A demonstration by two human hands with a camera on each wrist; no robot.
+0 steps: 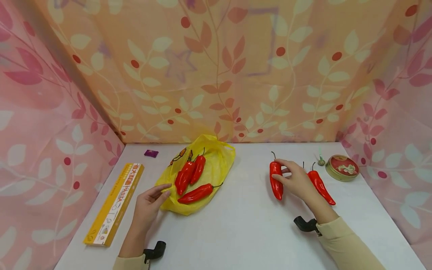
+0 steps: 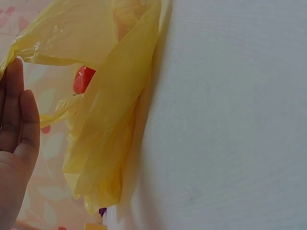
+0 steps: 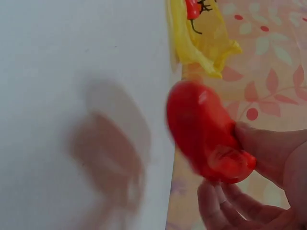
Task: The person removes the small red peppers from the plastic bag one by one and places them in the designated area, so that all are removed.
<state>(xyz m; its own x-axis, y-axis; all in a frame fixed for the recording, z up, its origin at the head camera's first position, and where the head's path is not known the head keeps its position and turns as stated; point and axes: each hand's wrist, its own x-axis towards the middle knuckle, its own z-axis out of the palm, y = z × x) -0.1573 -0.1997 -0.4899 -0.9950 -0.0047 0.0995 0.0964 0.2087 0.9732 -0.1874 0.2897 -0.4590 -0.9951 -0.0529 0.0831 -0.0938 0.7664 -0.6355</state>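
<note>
Right hand (image 1: 294, 180): thumb and fingers closed about one red pepper (image 1: 276, 188), stem end up and away from the person; the pepper is held off the white tabletop (image 1: 236, 236), its shadow cast there in the right wrist view.

Left hand (image 1: 147, 204): fingers fairly extended, fingertips and thumb pinching the near left edge of a yellow plastic bag (image 1: 217, 165), film drawn up to them in the left wrist view.

Bag contents: three red peppers (image 1: 197, 194); two side by side toward the left, one lying crosswise nearer the person, stem to the right.

Beside the right forearm: one further pepper (image 1: 322, 187), lying on the tabletop; a dark stem (image 1: 303, 165) just left of it, the rest hidden by the hand.

Far right: round tin (image 1: 343, 168), red floral lid; small greenish object (image 1: 321, 161) beside it, too small to identify.

Left: long yellow pasta box (image 1: 114, 204), lying flat, slanted; small purple packet (image 1: 151, 153) beyond it.

Surround: floral cloth (image 1: 202, 75), orange at back, pink at sides.
</note>
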